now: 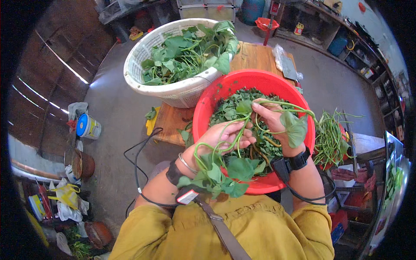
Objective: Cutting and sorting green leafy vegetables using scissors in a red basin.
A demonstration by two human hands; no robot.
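Above a red plastic basin (201, 110) holding torn green leaves (234, 100), both hands are on long leafy vines. My left hand (229, 135) has green vine stems (198, 156) across its fingers, with a cluster of broad leaves (240, 169) hanging towards my lap. My right hand (269, 115) pinches the vine near a leaf, and long stems run over it to the right; a heart-shaped leaf (295, 128) hangs by its wrist. Beyond the basin, a white plastic basket (175, 89) is heaped with leafy vines (182, 48).
Basin and basket stand on a low wooden table (250, 57). A cleaver (288, 67) lies near its far right corner. Bare green stems (328, 139) are piled right of the basin. A black cable (138, 159) loops on the left; a blue-lidded bucket (89, 126) stands farther left.
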